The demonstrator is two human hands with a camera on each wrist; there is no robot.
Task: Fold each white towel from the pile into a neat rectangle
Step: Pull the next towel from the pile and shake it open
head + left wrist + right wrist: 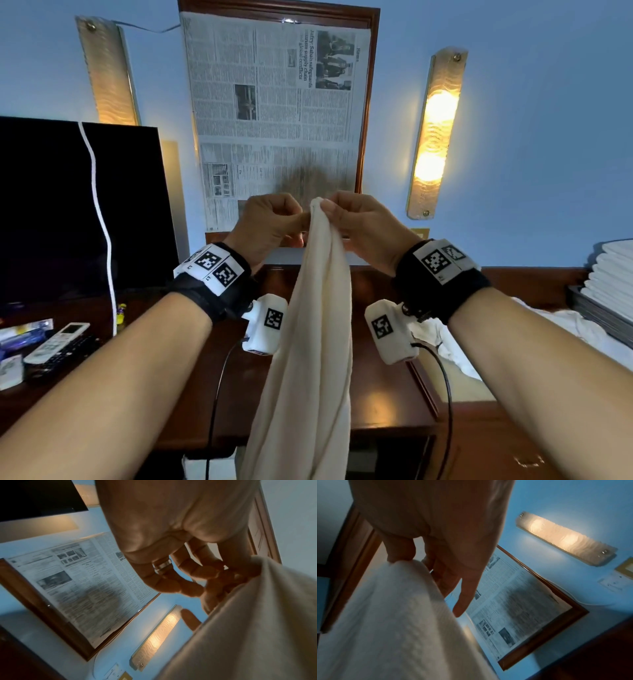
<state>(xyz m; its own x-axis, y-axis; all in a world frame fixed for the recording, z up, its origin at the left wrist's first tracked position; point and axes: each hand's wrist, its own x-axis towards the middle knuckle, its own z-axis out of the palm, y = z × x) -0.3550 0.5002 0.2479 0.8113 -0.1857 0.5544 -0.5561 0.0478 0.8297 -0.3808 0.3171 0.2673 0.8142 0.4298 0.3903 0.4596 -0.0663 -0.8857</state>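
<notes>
Towel (317, 329) hangs pinched at its top between both hands, left (270, 222) and right (363, 226).

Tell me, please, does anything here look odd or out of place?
Yes: a newspaper covers the wooden wall frame, where a mirror or picture would show. Otherwise nothing stands out: both hands, left hand and right hand, pinch the hanging white towel.
</notes>
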